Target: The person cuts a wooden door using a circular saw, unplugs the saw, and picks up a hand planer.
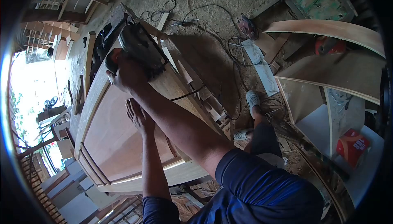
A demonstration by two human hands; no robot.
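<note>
My right hand is closed around the handle of a dark, rounded power tool. The tool rests on the pale wooden frame at the far corner of a large door-like panel; its exact kind is unclear. Below my right forearm, my left hand lies flat on the reddish-brown surface of the panel with its fingers stretched out, holding nothing. A dark cord runs from near the tool across the panel's edge.
Wood offcuts lie beside the panel. Cables loop over the sawdust-strewn floor near another power tool. To the right stands an open wooden cabinet with a red box. My shod foot is beside the cables.
</note>
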